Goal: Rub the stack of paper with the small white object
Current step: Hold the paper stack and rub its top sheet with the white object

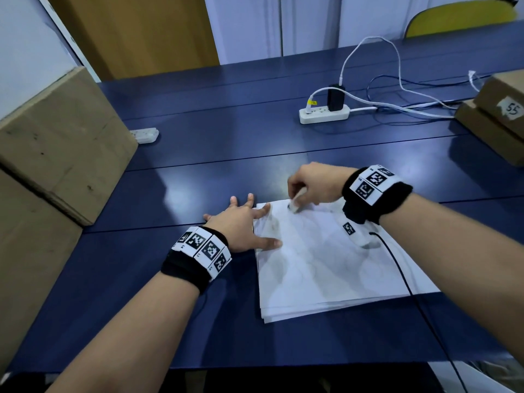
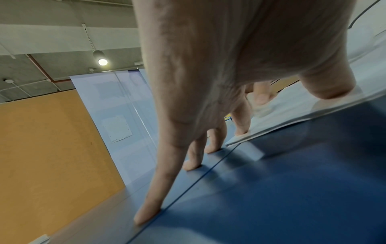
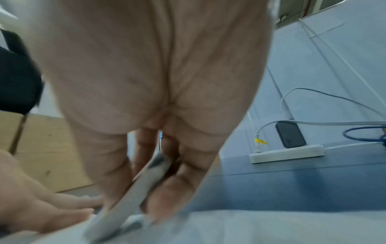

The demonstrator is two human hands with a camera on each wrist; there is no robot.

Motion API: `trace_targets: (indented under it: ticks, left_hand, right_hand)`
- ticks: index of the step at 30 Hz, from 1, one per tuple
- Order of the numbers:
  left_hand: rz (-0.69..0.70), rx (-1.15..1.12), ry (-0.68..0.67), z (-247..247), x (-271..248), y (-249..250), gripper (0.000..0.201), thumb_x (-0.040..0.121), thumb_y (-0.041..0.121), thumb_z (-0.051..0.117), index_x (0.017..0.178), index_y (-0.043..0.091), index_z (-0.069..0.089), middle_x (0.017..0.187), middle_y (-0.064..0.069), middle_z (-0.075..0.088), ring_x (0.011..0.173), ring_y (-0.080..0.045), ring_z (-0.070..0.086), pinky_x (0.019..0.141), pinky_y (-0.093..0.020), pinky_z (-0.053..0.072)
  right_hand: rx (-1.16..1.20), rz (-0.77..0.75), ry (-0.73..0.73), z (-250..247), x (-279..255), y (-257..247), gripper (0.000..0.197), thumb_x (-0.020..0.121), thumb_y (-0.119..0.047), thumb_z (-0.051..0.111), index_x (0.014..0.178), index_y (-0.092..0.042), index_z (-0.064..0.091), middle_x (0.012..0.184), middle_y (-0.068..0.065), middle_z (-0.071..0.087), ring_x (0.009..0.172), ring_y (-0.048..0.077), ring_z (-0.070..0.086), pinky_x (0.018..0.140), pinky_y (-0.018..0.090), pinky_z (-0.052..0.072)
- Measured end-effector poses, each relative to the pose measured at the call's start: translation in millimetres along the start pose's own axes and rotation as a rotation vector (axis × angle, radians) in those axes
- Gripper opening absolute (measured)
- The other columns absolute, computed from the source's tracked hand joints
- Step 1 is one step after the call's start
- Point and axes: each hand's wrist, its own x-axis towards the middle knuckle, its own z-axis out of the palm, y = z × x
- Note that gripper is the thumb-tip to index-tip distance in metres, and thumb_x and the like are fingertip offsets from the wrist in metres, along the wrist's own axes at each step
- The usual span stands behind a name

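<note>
While the left hand (image 1: 241, 222) lies flat, fingers spread across table (image 1: 198, 137) and paper stack (image 1: 326, 273), the right hand (image 1: 314, 182) pinches the small white object (image 1: 296, 202) onto the stack's far edge; the right wrist view alone shows its dark-smudged end.

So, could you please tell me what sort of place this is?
Probably an office or workroom: a long blue table holds a white power strip with a charger and cables, cardboard boxes stand at its sides, and a yellow chair is behind.
</note>
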Motion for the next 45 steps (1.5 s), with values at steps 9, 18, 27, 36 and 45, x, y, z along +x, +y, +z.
trace_targets:
  ticks: [9, 18, 27, 36, 45]
  left_hand:
    - [0.000, -0.005, -0.007, -1.6, -0.3, 1.1, 0.101, 0.069, 0.084, 0.058, 0.152, 0.048, 0.013, 0.164, 0.012, -0.003, 0.151, -0.023, -0.005, 0.098, -0.077, 0.026]
    - [0.003, 0.008, -0.002, -1.3, 0.3, 0.0, 0.101, 0.068, 0.086, 0.056, 0.152, 0.047, 0.014, 0.164, 0.012, -0.001, 0.150, -0.021, -0.003, 0.096, -0.076, 0.030]
    - [-0.006, -0.001, -0.012, -1.9, -0.6, 1.2, 0.101, 0.070, 0.084, 0.057, 0.152, 0.048, 0.012, 0.164, 0.012, -0.003, 0.151, -0.023, -0.006, 0.098, -0.077, 0.027]
    - [-0.003, 0.009, -0.010, -1.5, 0.4, 0.5, 0.100, 0.069, 0.085, 0.056, 0.152, 0.049, 0.012, 0.165, 0.011, -0.002, 0.151, -0.022, -0.005, 0.100, -0.074, 0.030]
    - [0.010, 0.015, 0.001, 2.0, 7.7, -2.3, 0.109, 0.057, 0.092, 0.052, 0.151, 0.049, 0.017, 0.164, 0.009, 0.002, 0.149, -0.026, 0.003, 0.100, -0.071, 0.033]
  right_hand:
    - [0.046, -0.024, -0.212, 2.0, -18.8, -1.6, 0.030, 0.070, -0.046, 0.085, 0.081, -0.021, 0.073, 0.070, 0.000, 0.073, 0.056, 0.011, 0.063, 0.059, 0.025, 0.050]
    - [0.011, -0.032, -0.223, 2.2, -22.1, -5.6, 0.026, 0.071, -0.043, 0.084, 0.081, -0.022, 0.073, 0.072, -0.004, 0.073, 0.054, 0.010, 0.064, 0.058, 0.024, 0.051]
    - [0.053, -0.007, -0.099, -1.9, -18.3, 3.8, 0.025, 0.073, -0.042, 0.083, 0.080, -0.021, 0.071, 0.069, -0.001, 0.072, 0.054, 0.013, 0.066, 0.065, 0.032, 0.057]
    - [0.026, 0.055, 0.087, 0.3, -9.5, 2.5, 0.021, 0.077, -0.039, 0.080, 0.079, -0.023, 0.067, 0.062, -0.004, 0.066, 0.060, 0.021, 0.067, 0.073, 0.041, 0.059]
    - [-0.030, 0.041, 0.021, 2.1, -15.1, -2.1, 0.021, 0.078, -0.038, 0.080, 0.084, -0.021, 0.068, 0.071, -0.008, 0.064, 0.069, 0.016, 0.065, 0.065, 0.031, 0.050]
